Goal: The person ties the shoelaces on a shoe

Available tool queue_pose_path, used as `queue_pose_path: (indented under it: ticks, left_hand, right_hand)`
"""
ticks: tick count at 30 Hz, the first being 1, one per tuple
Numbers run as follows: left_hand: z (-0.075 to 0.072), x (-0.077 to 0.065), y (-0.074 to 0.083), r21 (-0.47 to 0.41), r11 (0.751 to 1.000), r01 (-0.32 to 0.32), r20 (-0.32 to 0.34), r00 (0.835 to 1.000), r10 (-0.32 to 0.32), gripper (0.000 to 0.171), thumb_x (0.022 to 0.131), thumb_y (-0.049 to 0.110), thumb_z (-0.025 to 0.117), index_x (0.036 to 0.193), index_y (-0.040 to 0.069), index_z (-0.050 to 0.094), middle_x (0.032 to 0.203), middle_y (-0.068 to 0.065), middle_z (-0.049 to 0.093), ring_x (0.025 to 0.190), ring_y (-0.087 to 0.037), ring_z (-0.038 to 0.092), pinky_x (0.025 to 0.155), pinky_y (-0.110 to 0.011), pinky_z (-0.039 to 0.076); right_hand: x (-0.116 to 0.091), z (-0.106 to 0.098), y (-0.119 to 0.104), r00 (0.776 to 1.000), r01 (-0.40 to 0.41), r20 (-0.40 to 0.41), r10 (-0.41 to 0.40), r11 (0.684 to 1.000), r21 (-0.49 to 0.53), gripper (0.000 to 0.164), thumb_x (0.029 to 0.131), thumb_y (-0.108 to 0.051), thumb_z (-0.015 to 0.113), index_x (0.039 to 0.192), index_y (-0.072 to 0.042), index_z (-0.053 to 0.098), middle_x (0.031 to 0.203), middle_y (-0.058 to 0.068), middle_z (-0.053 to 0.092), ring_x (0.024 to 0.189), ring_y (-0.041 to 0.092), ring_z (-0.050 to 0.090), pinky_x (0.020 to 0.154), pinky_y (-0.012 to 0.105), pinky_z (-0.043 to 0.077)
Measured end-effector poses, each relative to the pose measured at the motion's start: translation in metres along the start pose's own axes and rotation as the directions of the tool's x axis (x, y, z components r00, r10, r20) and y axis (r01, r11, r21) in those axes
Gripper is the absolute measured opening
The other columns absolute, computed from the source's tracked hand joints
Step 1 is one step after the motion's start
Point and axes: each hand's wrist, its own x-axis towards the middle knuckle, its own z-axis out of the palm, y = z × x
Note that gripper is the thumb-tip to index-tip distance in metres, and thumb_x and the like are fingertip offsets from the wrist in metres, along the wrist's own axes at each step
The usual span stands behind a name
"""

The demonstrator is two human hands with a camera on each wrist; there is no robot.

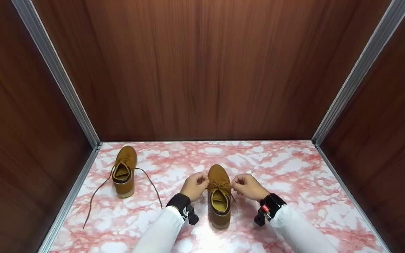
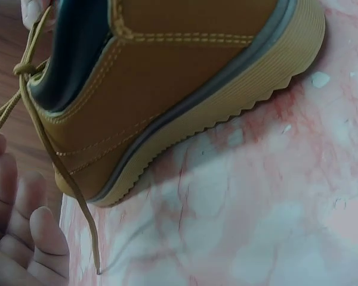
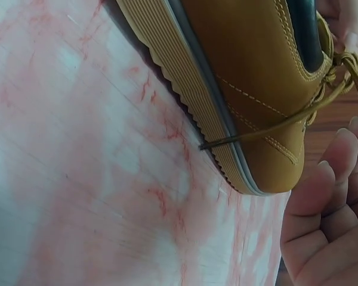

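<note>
A tan lace-up shoe [image 1: 217, 173] stands on the table between both hands, toe pointing away. Its brown shoelace [image 3: 268, 128] is tied in a bow over the tongue, with a knot and loops in the wrist views. My left hand [image 1: 195, 186] pinches the loop on the left side. On the other side, my right hand [image 1: 247, 187] pinches the right loop. The loops stretch out sideways between the two hands. One loose lace end hangs down each flank of the shoe, past the stitched side and toward the ridged sole [image 2: 227, 110].
At the left stands a second tan shoe [image 1: 127, 153], its long untied laces [image 1: 90, 203] spread out to both sides. The table [image 1: 280, 158] has a pink and white marbled top. Brown wood-grain panels [image 1: 202, 70] with metal corner strips enclose it at the back and sides.
</note>
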Motion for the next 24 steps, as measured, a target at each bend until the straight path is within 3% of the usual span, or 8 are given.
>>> queue_pose_path:
  ticks: [5, 14, 21, 24]
  left_hand:
    - [-0.0034, -0.0011, -0.0029, -0.017, 0.999, 0.031, -0.001, 1.000, -0.031, 0.010, 0.099, 0.015, 0.067, 0.090, 0.010, 0.069, 0.096, -0.003, 0.071, 0.090, -0.010, 0.061, 0.089, -0.033, 0.052]
    - [-0.0079, -0.0025, -0.0061, -0.015, 0.999, 0.032, -0.027, 0.999, -0.032, 0.014, 0.098, 0.014, 0.069, 0.086, 0.007, 0.065, 0.090, -0.004, 0.072, 0.085, -0.010, 0.060, 0.084, -0.032, 0.051]
    - [-0.0047, 0.0002, -0.0048, -0.054, 0.997, 0.055, -0.028, 0.998, -0.056, 0.010, 0.096, 0.013, 0.069, 0.088, 0.007, 0.068, 0.097, -0.007, 0.075, 0.086, -0.011, 0.062, 0.085, -0.034, 0.054]
    - [-0.0037, 0.0015, -0.0025, -0.082, 0.994, 0.068, -0.010, 0.998, -0.069, 0.007, 0.097, 0.013, 0.069, 0.099, 0.006, 0.070, 0.101, -0.010, 0.076, 0.089, -0.013, 0.066, 0.085, -0.032, 0.055]
  right_hand:
    - [-0.0005, -0.0007, 0.0034, 0.998, -0.016, -0.055, 0.015, 1.000, -0.021, 0.020, 0.100, -0.012, 0.063, 0.088, 0.005, 0.066, 0.084, 0.003, 0.070, 0.062, 0.004, 0.054, 0.057, 0.018, 0.048]
    - [-0.0028, -0.0017, 0.0051, 0.989, -0.108, -0.099, 0.110, 0.994, 0.026, 0.018, 0.101, -0.015, 0.064, 0.089, -0.001, 0.064, 0.077, -0.003, 0.059, 0.062, 0.006, 0.052, 0.055, 0.019, 0.041]
    - [0.0008, 0.0004, 0.0059, 0.993, -0.082, -0.081, 0.084, 0.996, 0.023, 0.015, 0.096, -0.009, 0.062, 0.092, 0.004, 0.066, 0.087, 0.008, 0.068, 0.065, 0.009, 0.054, 0.056, 0.019, 0.043]
    - [0.0020, 0.0010, 0.0051, 0.996, -0.068, -0.064, 0.069, 0.997, 0.021, 0.012, 0.094, -0.007, 0.060, 0.091, 0.002, 0.067, 0.090, 0.008, 0.070, 0.067, 0.013, 0.058, 0.058, 0.021, 0.047]
